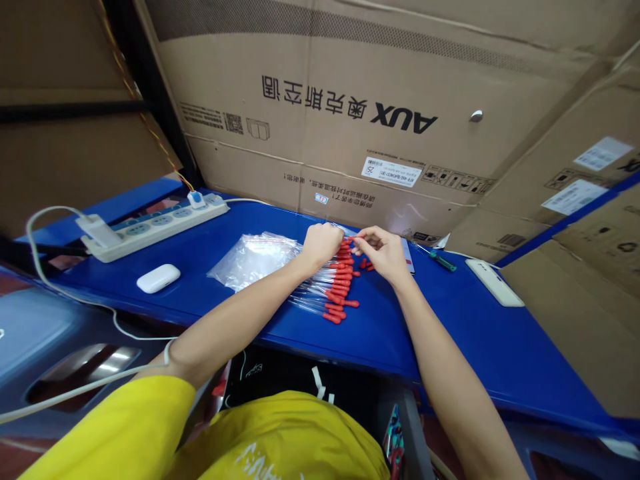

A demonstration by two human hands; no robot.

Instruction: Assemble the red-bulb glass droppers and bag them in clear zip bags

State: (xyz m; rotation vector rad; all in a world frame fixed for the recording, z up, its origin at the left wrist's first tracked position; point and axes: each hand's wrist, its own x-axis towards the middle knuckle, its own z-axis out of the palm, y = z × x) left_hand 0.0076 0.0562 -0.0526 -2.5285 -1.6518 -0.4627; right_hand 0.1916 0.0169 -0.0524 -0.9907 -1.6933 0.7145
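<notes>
Nearest, the person's yellow shirt (pixel 295 433) sits against the edge of a blue table (pixel 370 333). Just beyond that edge, a row of clear droppers with red bulbs (pixel 340 282) lies side by side, the bulbs toward the right and the tubes toward the left; a couple of bulbs jut out of line. At the far end of the row, the right hand (pixel 381 252) has thumb and forefinger together on one red bulb (pixel 353 239). The left hand (pixel 323 247) is curled at the tube side (its fingertips are hidden, so I cannot tell whether it grips anything). A few loose red pieces (pixel 369 267) lie beneath the right hand.

The tubes look slim and smooth, so a sideways push could make them roll and break up the row; a bulb pressed off-centre might slip or bend its tube. The left wrist passes close above the clear plastic bags (pixel 255 261), and a sleeveless drag of the forearm could shift them.

Left of the bags lies a white case (pixel 159 279); farther off are a green-handled screwdriver (pixel 443 261), a power strip (pixel 161 225) and a cardboard wall (pixel 310 80).
</notes>
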